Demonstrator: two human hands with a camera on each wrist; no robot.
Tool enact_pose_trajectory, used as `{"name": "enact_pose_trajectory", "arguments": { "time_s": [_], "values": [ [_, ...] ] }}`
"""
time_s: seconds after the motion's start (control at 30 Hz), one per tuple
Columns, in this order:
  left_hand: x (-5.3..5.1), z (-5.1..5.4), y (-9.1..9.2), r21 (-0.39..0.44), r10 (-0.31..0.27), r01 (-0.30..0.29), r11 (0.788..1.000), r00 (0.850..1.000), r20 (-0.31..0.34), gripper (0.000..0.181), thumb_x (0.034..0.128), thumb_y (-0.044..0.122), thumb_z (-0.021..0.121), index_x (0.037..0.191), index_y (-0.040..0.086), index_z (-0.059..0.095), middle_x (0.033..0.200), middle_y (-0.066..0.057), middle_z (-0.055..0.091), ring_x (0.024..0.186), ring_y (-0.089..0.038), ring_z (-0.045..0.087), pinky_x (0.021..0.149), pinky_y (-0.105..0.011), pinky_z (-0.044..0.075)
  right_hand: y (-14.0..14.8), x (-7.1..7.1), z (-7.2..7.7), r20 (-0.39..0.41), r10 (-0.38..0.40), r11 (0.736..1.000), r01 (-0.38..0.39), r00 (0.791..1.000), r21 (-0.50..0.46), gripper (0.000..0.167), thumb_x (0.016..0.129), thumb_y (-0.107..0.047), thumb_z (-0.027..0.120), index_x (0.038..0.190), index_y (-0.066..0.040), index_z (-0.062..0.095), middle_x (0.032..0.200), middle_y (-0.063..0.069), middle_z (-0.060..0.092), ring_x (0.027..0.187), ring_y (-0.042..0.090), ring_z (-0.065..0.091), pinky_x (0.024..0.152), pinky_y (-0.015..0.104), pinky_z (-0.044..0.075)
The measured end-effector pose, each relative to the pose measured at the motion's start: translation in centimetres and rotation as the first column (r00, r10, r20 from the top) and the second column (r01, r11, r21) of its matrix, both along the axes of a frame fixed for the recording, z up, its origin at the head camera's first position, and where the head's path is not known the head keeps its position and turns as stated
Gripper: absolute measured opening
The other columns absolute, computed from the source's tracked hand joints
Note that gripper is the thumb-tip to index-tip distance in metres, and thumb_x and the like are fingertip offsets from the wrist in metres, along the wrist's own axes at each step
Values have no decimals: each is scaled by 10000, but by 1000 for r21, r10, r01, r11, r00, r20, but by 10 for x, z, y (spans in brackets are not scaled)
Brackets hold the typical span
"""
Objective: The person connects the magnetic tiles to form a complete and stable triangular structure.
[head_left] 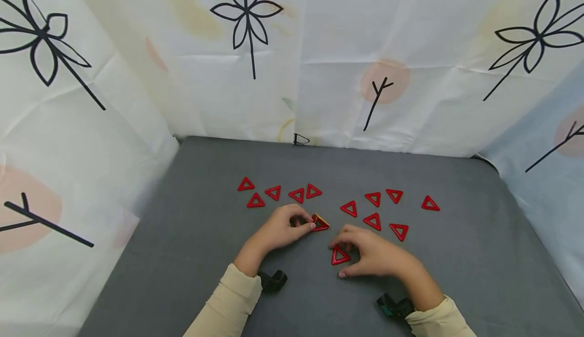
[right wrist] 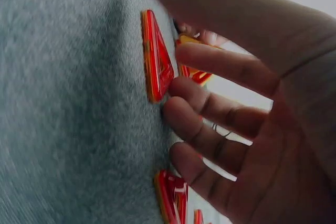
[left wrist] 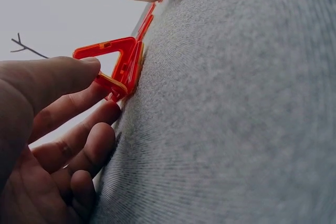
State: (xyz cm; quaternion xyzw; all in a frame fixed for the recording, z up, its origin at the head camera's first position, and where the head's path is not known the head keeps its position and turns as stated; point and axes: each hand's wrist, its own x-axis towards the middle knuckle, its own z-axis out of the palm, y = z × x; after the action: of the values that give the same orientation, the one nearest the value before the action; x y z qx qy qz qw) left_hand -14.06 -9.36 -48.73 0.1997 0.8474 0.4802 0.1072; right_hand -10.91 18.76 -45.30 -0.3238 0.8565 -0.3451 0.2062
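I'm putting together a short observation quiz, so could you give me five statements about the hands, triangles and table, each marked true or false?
1. The left hand pinches a red triangle tilted up from the surface. True.
2. The table is bright yellow. False: it is grey.
3. The right hand grips a triangle and holds it up. False: the hand is open around the nearby triangle, which lies on the table.
4. A dark device sits at each wrist. True.
5. The loose triangles beyond the hands are all blue. False: they are red.
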Motion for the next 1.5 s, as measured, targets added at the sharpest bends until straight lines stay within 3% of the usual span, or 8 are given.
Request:
{"name": "enact_pose_trajectory", "arguments": {
  "time_s": [0.1, 0.27, 0.63, 0.83, 1.23, 1.5],
  "values": [
    [1, -1, -2, 9, 3, -3, 1000, 1000, 12, 67, 1005, 262, 758, 1051, 232, 797, 1010, 69, 692, 781, -98, 623, 704, -285, 523, -2, 2, 0, 6, 11, 999, -12, 1000, 36, 424, 827, -224, 932, 1212, -212, 755, 1060, -67, 615, 914, 85, 582, 803, 263, 537],
    [2, -3, -3, 18, 14, -14, 1000, 1000, 28, 65, 993, 267, 775, 1046, 238, 800, 997, 71, 689, 777, -100, 619, 691, -277, 513, -4, 2, 1, -20, 31, 999, -30, 999, 15, 286, 836, -134, 913, 1072, -208, 771, 1037, -61, 613, 891, 86, 595, 801, 264, 549],
    [1, -3, -2, 13, 30, -31, 999, 999, 28, 51, 982, 288, 792, 1019, 255, 796, 962, 78, 679, 758, -107, 613, 663, -278, 501, -8, 2, -1, -96, 21, 998, -27, 995, -64, 154, 908, -140, 834, 953, -213, 706, 941, -47, 641, 806, 90, 614, 742, 267, 556],
    [1, -2, -2, 12, 23, -24, 1000, 999, 25, 50, 981, 273, 791, 1021, 244, 801, 967, 71, 680, 755, -104, 613, 674, -280, 507, -5, 0, -2, -122, -28, 996, 17, 992, -87, 95, 942, -89, 750, 1011, -149, 729, 911, -88, 679, 767, 27, 618, 716, 282, 572],
    [0, -2, -2, -2, 14, -14, 1000, 1000, 22, 48, 981, 276, 791, 1019, 248, 800, 976, 72, 680, 755, -98, 613, 668, -273, 503, -5, -1, -4, -171, -69, 985, 40, 983, -168, 208, 970, -5, 711, 1144, -90, 787, 988, -42, 730, 819, 9, 611, 721, 254, 552],
    [-2, 0, 0, 3, 16, -16, 1000, 1000, 23, 50, 979, 267, 790, 1017, 238, 803, 981, 65, 684, 766, -100, 609, 677, -268, 499, -7, -5, -7, -268, -190, 965, 129, 945, -227, 190, 929, -56, 814, 1108, -115, 793, 1016, -46, 790, 890, 25, 699, 740, 326, 604]
  ]
}}
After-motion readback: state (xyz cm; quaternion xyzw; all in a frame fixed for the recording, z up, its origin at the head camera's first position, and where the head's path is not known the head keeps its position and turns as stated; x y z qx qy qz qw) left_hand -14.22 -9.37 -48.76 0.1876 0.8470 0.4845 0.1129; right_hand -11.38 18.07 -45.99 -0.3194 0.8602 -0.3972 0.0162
